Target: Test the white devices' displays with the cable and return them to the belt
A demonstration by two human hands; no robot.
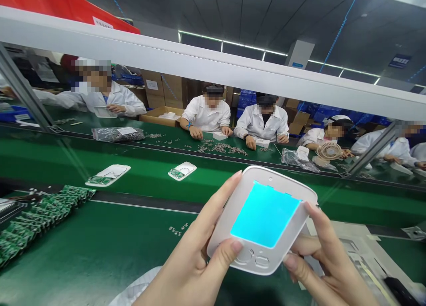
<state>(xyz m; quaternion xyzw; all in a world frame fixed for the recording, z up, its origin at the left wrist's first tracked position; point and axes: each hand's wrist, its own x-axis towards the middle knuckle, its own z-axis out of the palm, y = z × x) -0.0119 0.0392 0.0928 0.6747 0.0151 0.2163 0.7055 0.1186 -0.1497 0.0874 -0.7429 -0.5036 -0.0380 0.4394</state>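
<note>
Far left, we've got a heap of green circuit boards (36, 217) spilling along the near table (100, 248), running off the left edge of view. Past them, on the green conveyor belt (149, 177), a white tray (108, 174) lies flat with a small green board in it; further along sits a second white tray (182, 170), also carrying a green board. Open belt lies between and around the two, well apart from each other.

Across the belt, on the far table (173, 139), a clear bag (116, 133) full of small grey parts lies on its side, an open cardboard box (161, 116) behind it holds white pieces, and loose small parts (221, 148) are scattered in front of people in white coats.

Now centre: our left hand (189, 257) comes up from below, thumb pressed on the lower front corner of the white housing (262, 221), fingers curled up its left edge. The housing is held in the air above the near table, tilted, its blue film window (264, 215) facing us. Our right hand (319, 257) pinches its lower right corner, forefinger along the right edge, thumb beneath.

Below right, a stack of white moulded trays (359, 248) lies on the table, just under the right hand. Beyond, a small fan (329, 151) stands on the far table
</note>
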